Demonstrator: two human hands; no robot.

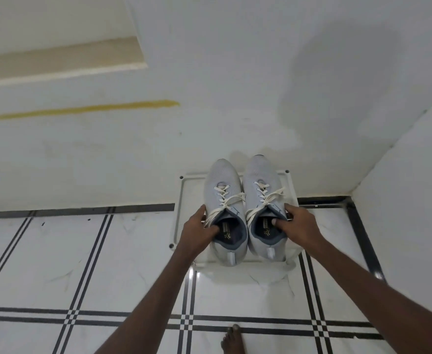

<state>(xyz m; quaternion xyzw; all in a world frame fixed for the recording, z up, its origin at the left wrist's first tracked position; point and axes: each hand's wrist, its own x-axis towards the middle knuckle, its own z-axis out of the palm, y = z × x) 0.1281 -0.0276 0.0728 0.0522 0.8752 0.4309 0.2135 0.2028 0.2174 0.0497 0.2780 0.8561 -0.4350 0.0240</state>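
Left hand [199, 227] hooks its thumb inside the left shoe [225, 215], fingers clamped outside; right hand [295, 222] grips the right shoe [264, 213] likewise. The pair sits squared on the white tray [178, 215] by the wall, likely for neat storage.

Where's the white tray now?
Head view, right of centre: the white tray sits against the wall near the corner, under both shoes, which the left hand and right hand grip.
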